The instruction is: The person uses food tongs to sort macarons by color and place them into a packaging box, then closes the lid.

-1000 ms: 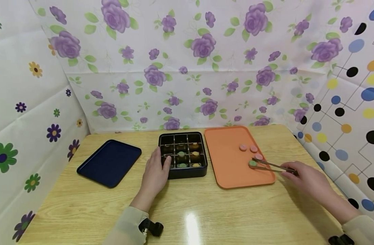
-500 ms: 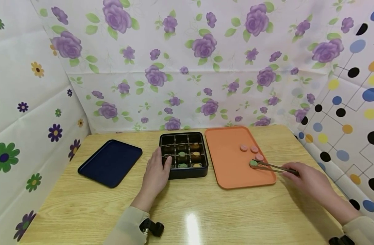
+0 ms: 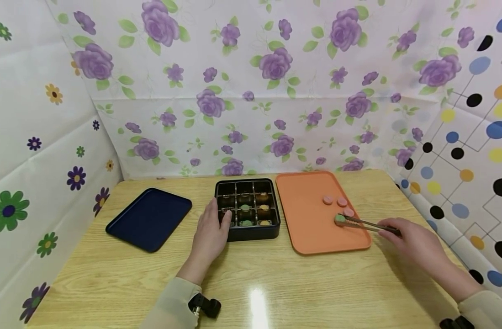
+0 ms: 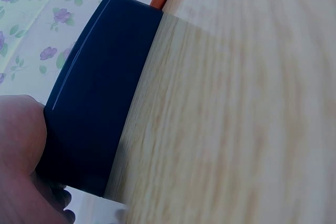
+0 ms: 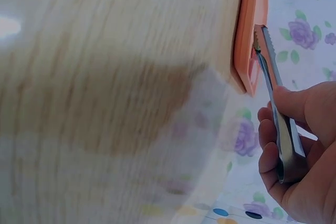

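My left hand [image 3: 209, 235] holds the front left corner of a black box [image 3: 252, 234], its thumb over the rim and its fingers along the left side. Dividers split the box into small compartments; several hold round green or yellow pieces. In the left wrist view the thumb [image 4: 21, 129] lies against the box wall [image 4: 100, 93]. My right hand [image 3: 413, 240] grips metal tongs [image 3: 372, 224], whose tips are around a green macaron-like piece [image 3: 340, 219] on the orange tray [image 3: 308, 228]. The right wrist view shows fingers wrapped about the tongs [image 5: 286, 135]; the green piece is hard to see there.
Three pink round pieces [image 3: 327, 200] lie on the tray near its right side, one close behind the tong tips. A shallow dark blue tray [image 3: 150, 219] lies left of the box. Patterned cloth [image 3: 242, 91] stands behind the wooden table [image 3: 296, 288] and at both sides.
The tong tips have drawn closer together around the green piece, which stays at nearly the same spot on the tray. The left hand keeps its place on the box.
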`<act>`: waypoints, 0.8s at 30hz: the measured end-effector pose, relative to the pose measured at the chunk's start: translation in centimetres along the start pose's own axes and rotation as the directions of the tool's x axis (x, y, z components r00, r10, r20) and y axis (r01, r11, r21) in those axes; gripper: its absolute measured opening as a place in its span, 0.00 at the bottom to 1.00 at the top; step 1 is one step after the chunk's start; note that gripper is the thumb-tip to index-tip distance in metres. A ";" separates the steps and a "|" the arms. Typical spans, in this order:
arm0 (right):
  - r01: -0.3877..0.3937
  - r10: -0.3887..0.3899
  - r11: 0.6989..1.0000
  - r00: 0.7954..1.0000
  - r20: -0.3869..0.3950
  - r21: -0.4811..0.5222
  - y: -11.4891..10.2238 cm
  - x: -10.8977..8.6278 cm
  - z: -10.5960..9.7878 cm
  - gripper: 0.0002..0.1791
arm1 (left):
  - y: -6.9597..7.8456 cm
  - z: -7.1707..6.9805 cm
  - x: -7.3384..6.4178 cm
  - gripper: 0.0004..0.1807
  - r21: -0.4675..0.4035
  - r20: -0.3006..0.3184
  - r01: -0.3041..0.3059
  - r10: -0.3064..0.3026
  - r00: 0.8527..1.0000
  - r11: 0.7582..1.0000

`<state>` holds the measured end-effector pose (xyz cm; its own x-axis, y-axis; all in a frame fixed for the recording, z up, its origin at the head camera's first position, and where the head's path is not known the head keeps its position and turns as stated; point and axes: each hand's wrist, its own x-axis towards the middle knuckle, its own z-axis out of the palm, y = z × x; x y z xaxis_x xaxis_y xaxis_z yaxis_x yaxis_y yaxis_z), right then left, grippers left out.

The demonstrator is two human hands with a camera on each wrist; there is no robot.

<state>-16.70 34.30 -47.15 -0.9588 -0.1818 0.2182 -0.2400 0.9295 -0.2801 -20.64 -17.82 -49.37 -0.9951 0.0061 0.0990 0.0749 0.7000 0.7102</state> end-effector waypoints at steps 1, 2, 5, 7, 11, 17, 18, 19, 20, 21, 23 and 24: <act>0.002 -0.002 1.000 1.000 -0.001 0.002 0.0 0.0 0.0 0.13 | 0.0 0.0 0.0 0.44 -0.001 0.000 0.000 0.000 1.000 1.000; 0.004 -0.004 1.000 1.000 -0.004 0.004 -0.1 0.1 0.0 0.13 | 0.0 0.0 0.0 0.43 -0.001 -0.001 0.000 0.000 1.000 1.000; 0.015 -0.015 1.000 1.000 -0.008 0.010 -0.3 0.3 0.1 0.13 | -0.1 0.0 0.0 0.44 -0.002 0.000 -0.001 0.001 1.000 1.000; 0.019 -0.019 1.000 1.000 -0.009 0.018 -0.4 0.5 0.0 0.13 | -0.1 0.1 0.1 0.44 -0.001 0.001 -0.003 0.003 1.000 1.000; 0.028 -0.027 0.999 1.000 -0.011 0.032 -1.0 1.0 -0.3 0.14 | -0.2 0.1 0.1 0.44 0.005 0.001 -0.010 0.010 1.000 1.000; 0.038 -0.038 0.997 0.999 -0.002 0.071 -2.8 2.4 -0.8 0.13 | -0.3 0.1 0.2 0.43 0.002 -0.002 -0.007 0.007 1.000 1.000; 0.040 -0.040 0.996 0.999 -0.003 0.078 -3.2 2.6 -0.9 0.13 | -0.3 0.1 0.1 0.43 0.001 -0.001 -0.006 0.006 1.000 1.000; 0.045 -0.044 0.996 0.999 -0.004 0.083 -3.5 2.9 -0.9 0.13 | -0.3 0.1 0.1 0.43 0.000 -0.001 -0.005 0.005 1.000 1.000; 0.051 -0.051 0.995 0.999 -0.010 0.085 -3.9 3.1 -1.0 0.12 | -0.3 0.1 0.1 0.43 -0.001 -0.001 -0.004 0.004 1.000 1.000; 0.059 -0.057 0.995 0.998 -0.017 0.087 -4.2 3.4 -1.0 0.12 | -0.2 0.1 0.1 0.43 -0.001 -0.001 -0.005 0.005 1.000 1.000; 0.081 -0.078 0.993 0.996 -0.032 0.088 -4.9 3.9 -1.0 0.11 | -0.2 0.1 0.1 0.44 -0.004 -0.003 -0.008 0.008 1.000 1.000; 0.090 -0.087 0.992 0.996 -0.037 0.089 -5.2 4.1 -1.0 0.11 | -0.2 0.1 0.1 0.44 -0.003 -0.004 -0.010 0.010 1.000 1.000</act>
<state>-19.25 29.01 -43.81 -0.9281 -0.2497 0.2761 -0.3377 0.8770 -0.3417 -20.72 -17.90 -49.56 -0.9940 0.0100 0.1087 0.0849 0.6976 0.7115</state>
